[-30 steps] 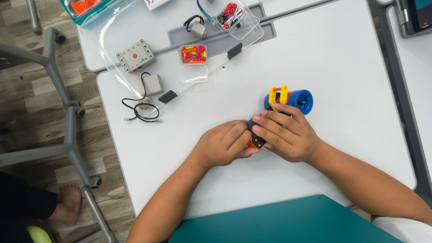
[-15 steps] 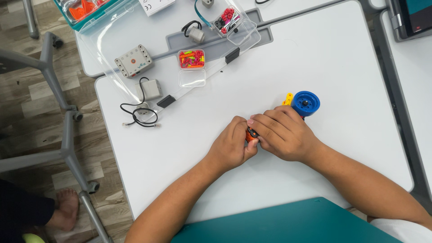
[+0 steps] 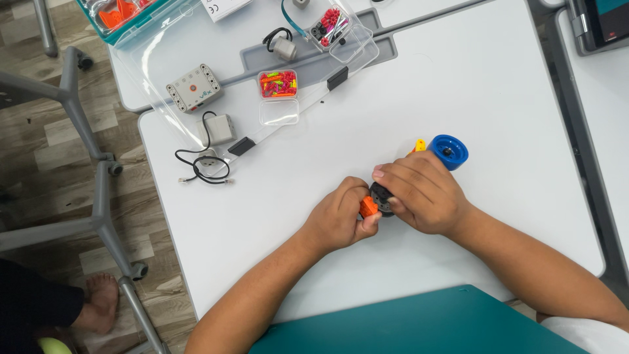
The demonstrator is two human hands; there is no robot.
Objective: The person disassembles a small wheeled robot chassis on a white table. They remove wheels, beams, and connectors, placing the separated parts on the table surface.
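Observation:
Both my hands work on a small toy assembly at the middle of the white table. My left hand pinches a small orange piece at the assembly's near end. My right hand wraps over the body, beside a dark round gear. A blue wheel and a bit of yellow part stick out past my right hand's knuckles. The rest of the assembly is hidden under my fingers.
A small clear box of red and yellow pieces, a grey control brick, a grey module with a black cable, and another parts box lie at the back left. A teal board sits at the near edge. A person's bare foot is on the floor at left.
The assembly has turned, so the blue wheel now sits farther right and faces up. My left hand has moved onto the orange piece at the near end.

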